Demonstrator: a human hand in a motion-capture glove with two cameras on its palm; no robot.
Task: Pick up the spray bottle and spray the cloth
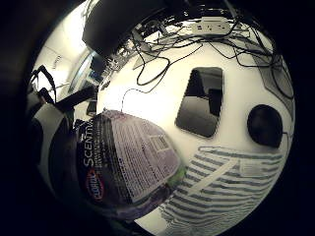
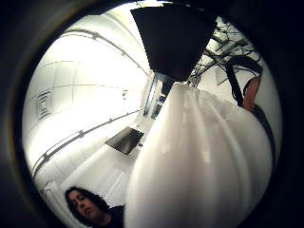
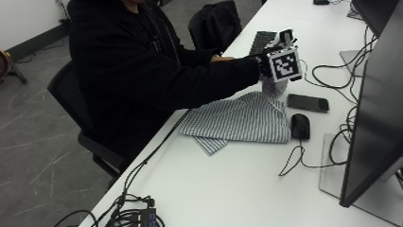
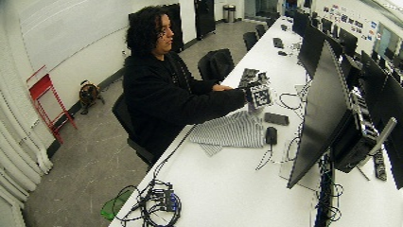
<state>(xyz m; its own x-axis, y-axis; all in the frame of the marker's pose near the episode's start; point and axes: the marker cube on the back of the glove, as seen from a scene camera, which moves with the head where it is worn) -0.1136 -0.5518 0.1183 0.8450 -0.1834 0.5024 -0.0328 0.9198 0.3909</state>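
Gloved right hand (image 3: pixel 269 64) is closed around the spray bottle (image 3: pixel 275 87), at the far edge of the striped cloth (image 3: pixel 242 119), beside the phone (image 3: pixel 308 102); whether it is lifted is unclear; pick-up in hand; next, aim nozzle at cloth and squeeze

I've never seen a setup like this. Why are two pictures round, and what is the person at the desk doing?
No robot here: a person sits at a white table wearing a black glove on the right hand. Two small cameras on that palm give the round pictures; the other two pictures are taken from beside the table. The hand is at a spray bottle standing by a striped cloth, and the bottle's label fills much of one palm view. A phone and a mouse lie nearby. The marker hides the fingers.
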